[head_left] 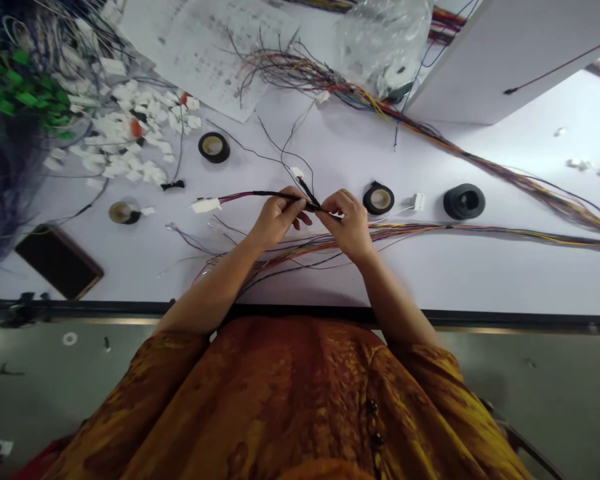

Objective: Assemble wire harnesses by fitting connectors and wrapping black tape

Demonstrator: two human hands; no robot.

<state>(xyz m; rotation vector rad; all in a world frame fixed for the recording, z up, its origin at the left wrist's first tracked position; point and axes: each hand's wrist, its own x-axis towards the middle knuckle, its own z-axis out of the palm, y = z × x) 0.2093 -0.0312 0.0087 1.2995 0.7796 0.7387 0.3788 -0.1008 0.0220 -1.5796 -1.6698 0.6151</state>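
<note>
Between my two hands runs a black-wrapped wire harness, held above the white table. My left hand pinches it from the left, and beyond those fingers red and dark wires lead to a white connector. Close by on the right, my right hand is closed on the same harness where a second black branch joins it. That branch ends in a small white plug. Beneath both hands lies a bundle of coloured wires. My fingertips partly hide the joint.
Black tape rolls lie left and right of my hands, one near the right. Further right stands a black ring-shaped roll. White connectors pile up at left, above a phone. A thick wire bundle crosses behind.
</note>
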